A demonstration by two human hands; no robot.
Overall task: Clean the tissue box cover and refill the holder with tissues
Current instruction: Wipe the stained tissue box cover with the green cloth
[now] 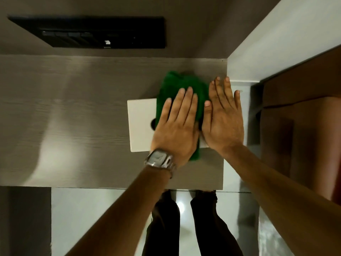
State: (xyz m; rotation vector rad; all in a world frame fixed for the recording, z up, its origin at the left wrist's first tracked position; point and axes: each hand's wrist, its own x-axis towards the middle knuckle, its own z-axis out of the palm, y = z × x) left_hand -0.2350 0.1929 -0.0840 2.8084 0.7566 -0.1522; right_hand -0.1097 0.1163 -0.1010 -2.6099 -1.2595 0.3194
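A white tissue box cover (141, 124) lies flat on the grey wood-grain counter (73, 117), near its right end. Part of a dark opening shows at its middle. A green cloth (177, 84) is spread over the cover's right half and spills past its far edge. My left hand (177, 126), with a metal watch at the wrist, presses flat on the cloth with fingers straight. My right hand (223, 119) lies flat beside it at the cover's right end, fingers extended. No tissues are in view.
A black switch panel (103, 33) is set in the wall behind the counter. A white wall (276, 43) and a brown wooden door (302, 111) stand to the right. The counter's front edge runs above the glossy floor (110, 209), where my legs show.
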